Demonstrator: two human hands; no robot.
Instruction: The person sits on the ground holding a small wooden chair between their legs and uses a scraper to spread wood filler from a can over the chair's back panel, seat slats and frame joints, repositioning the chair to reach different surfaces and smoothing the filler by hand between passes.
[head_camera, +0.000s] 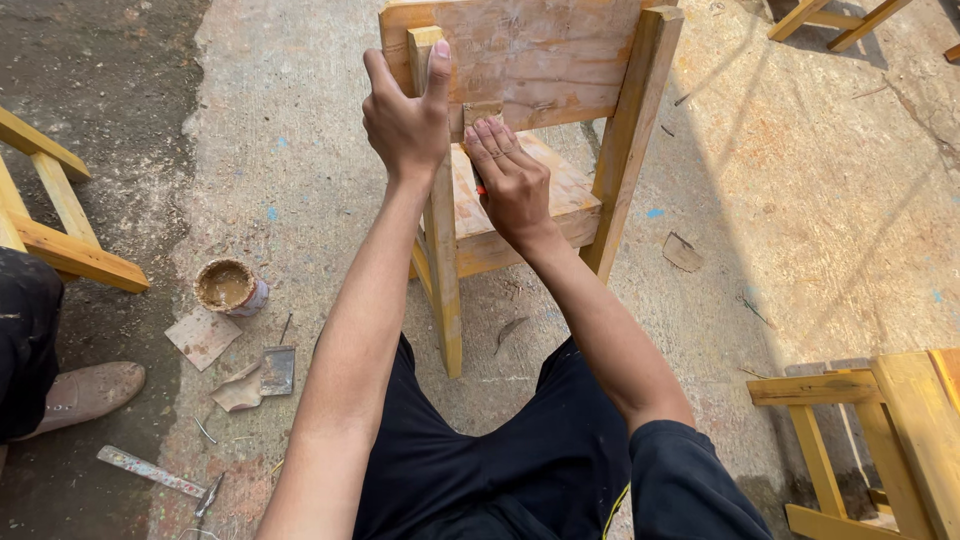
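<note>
The small wooden chair (520, 150) stands on the concrete floor (300, 180). The left hand (405, 125) clamps its rear post; the right hand (512, 180), fingers together, presses sandpaper (482, 111) against its backrest. Most surfaces look rough, unfinished. Left of the chair sits a putty tin (228, 287).

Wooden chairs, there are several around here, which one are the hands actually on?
The small chair at top centre, directly ahead: the left hand grips its post and the right hand presses against its back. The other wooden frames sit untouched at the edges.
</note>
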